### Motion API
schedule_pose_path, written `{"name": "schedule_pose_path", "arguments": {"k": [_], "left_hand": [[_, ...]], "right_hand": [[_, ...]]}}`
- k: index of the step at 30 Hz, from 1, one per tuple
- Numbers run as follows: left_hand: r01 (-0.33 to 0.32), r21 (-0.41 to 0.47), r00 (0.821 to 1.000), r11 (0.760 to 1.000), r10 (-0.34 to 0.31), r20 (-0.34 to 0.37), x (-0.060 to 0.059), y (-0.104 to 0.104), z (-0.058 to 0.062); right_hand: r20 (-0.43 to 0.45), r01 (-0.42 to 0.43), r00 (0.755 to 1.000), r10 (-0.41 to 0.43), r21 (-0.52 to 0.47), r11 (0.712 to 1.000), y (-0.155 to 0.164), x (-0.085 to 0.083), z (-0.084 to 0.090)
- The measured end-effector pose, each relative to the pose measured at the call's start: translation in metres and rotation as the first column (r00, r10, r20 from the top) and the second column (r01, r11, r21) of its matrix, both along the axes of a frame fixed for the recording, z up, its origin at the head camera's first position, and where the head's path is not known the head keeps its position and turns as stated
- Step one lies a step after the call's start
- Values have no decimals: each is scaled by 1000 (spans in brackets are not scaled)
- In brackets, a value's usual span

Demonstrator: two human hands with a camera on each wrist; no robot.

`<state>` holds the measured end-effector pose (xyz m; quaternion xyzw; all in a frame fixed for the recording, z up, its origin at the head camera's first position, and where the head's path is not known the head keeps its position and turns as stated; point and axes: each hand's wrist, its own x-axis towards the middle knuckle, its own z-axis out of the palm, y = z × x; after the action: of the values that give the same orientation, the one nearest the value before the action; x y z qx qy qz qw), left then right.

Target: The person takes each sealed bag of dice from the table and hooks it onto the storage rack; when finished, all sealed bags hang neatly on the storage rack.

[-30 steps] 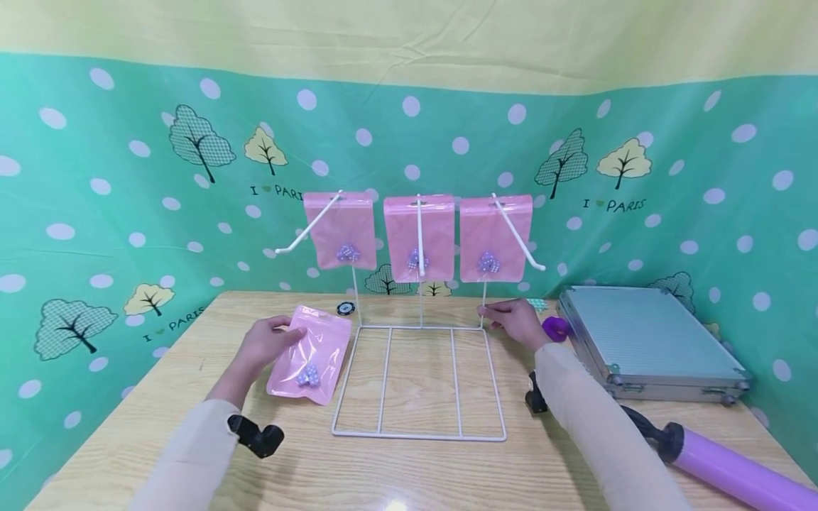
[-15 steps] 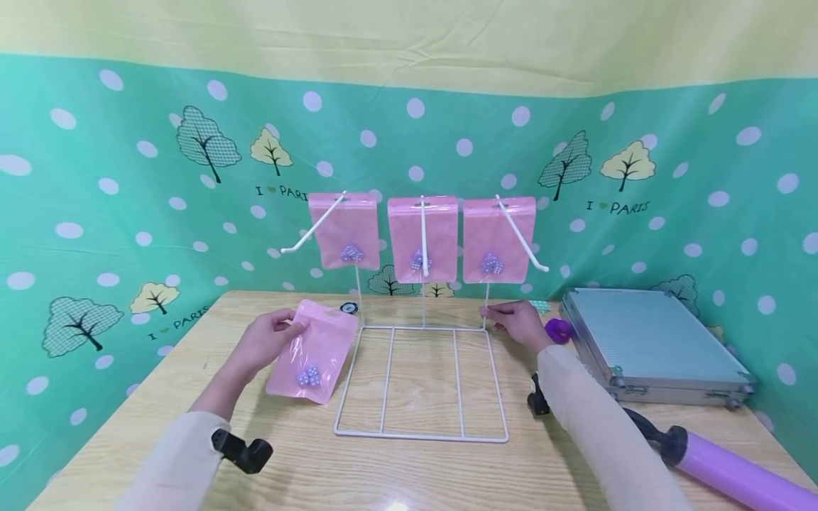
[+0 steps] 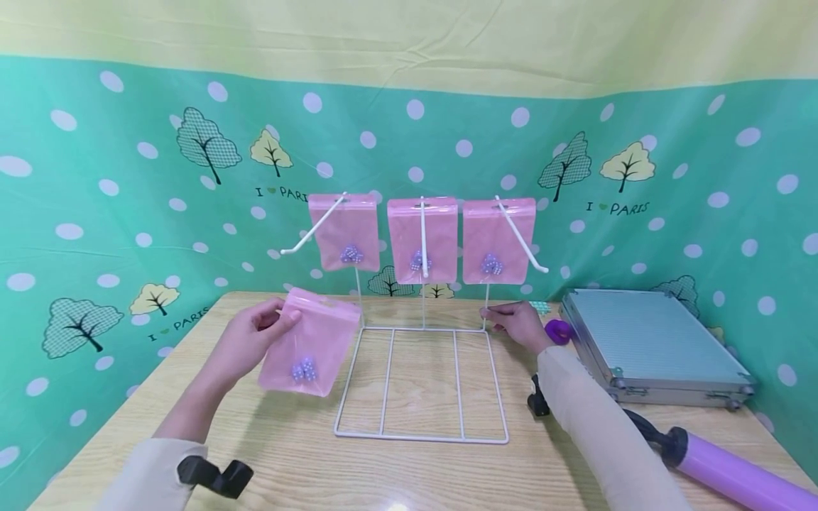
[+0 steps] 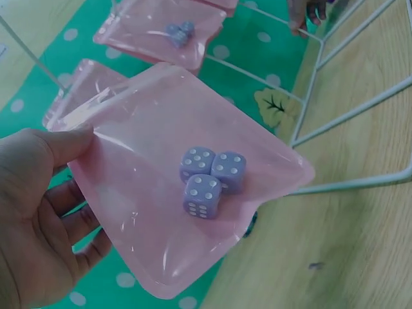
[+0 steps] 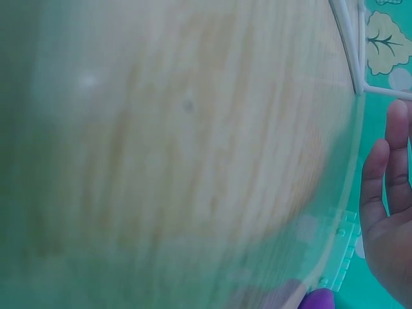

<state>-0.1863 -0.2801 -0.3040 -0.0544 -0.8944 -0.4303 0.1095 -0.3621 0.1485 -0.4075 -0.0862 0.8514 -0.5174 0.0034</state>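
My left hand (image 3: 246,341) pinches a pink zip bag (image 3: 322,330) by its upper left edge, thumb on its front. It hangs tilted over the table, left of a white wire display rack (image 3: 422,438). Three lilac dice (image 4: 209,180) show in it in the left wrist view. On the rack's hooks hang three similar pink bags, one at left (image 3: 345,227), one in the middle (image 3: 404,238) and one at right (image 3: 482,241), each with dice low down. My right hand (image 3: 519,325) grips the foot of the rack's right upright between thumb and fingers.
A silver-edged blue case (image 3: 658,341) lies at the back right. In front of it is a purple hand pump (image 3: 741,465) with a black end. A small purple object (image 3: 559,331) sits beside my right hand. A printed green cloth (image 3: 409,135) hangs behind.
My left hand has lifted the pink zip bag off the tabletop and drawn it slightly left. The bag now covers the round chip behind it. My right hand stays on the rack.
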Motion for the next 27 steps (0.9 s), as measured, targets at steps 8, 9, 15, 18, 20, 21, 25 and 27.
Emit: {"name": "schedule_pose_path", "arguments": {"k": [8,9,15,18,20,21,25,27], "left_hand": [[-2,86,996,996,9,-87,15,8,16],[9,99,994,995,2,-112,17,9,18],[87,183,967,979,-39,-254,26,12,27],[122,261,954,958,-41,-296,30,11,31],[147,324,945,935,-36,-325,33,11,32],[160,353,939,922,-32,-342,34,11,33],[212,443,911,871,-12,-413,37,13,37],[242,473,896,847,-9,-443,37,14,39]], "right_hand": [[0,2,1000,-2,5,1000,1,0,0],[2,3,1000,-3,6,1000,1,0,0],[4,-8,1000,8,-2,1000,1,0,-1],[1,-11,1000,11,-7,1000,1,1,-1],[1,-13,1000,13,-6,1000,1,1,0],[0,-14,1000,14,-5,1000,1,1,0],[5,-14,1000,14,2,1000,0,2,-1],[9,-10,1000,10,2,1000,0,1,-1]]}}
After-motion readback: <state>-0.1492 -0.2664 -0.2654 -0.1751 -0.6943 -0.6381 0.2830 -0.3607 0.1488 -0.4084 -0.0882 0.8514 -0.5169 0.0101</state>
